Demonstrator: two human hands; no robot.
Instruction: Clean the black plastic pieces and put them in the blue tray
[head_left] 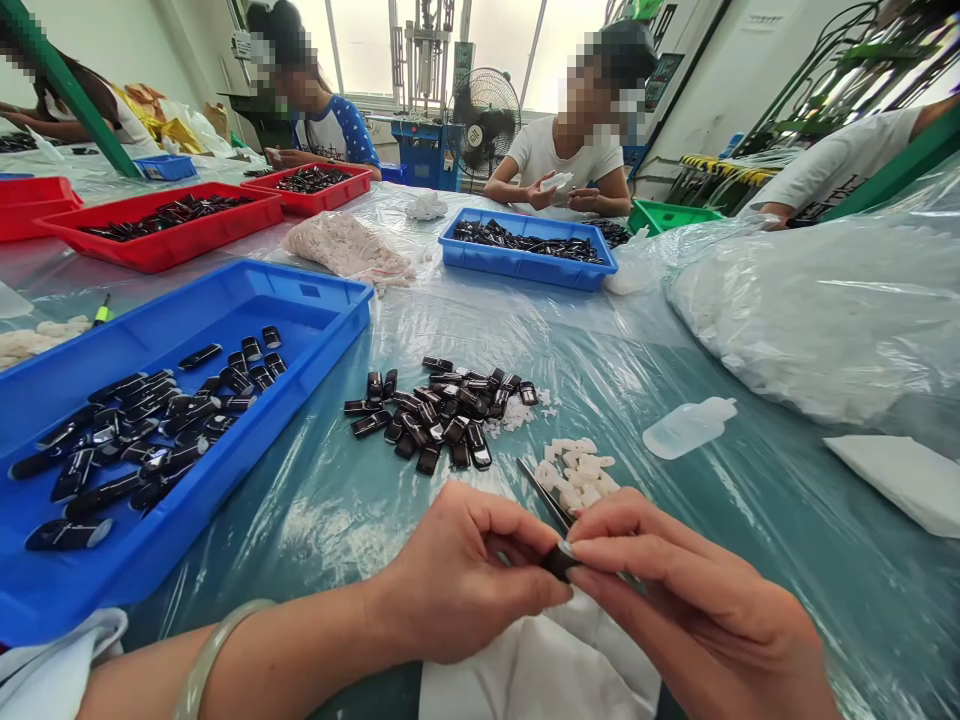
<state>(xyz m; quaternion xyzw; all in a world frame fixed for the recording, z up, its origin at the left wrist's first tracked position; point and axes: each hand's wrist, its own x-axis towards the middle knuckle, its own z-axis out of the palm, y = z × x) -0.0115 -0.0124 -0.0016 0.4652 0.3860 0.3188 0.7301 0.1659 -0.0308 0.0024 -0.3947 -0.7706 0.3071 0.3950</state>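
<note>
My left hand (480, 570) is closed in a pinch on a small black plastic piece (559, 562) with a pale end, low in the middle of the view. My right hand (675, 580) pinches the same piece from the other side, so both hands meet at it. A slim dark metal tool (544, 492), perhaps tweezers, points out beyond the fingers; whether my right hand grips it is hidden. Just past the hands lie small white pieces (581, 470). Farther off is a loose pile of black plastic pieces (442, 410) with white fragments beside it. White cloth (536, 670) shows beneath my hands.
At left stands a blue tray (300, 290) holding several black pieces. A translucent bottle (688, 428) lies right, near a large bag of white items (817, 310). Farther back are red trays (161, 262), another blue tray (525, 272) and people seated around the plastic-covered table.
</note>
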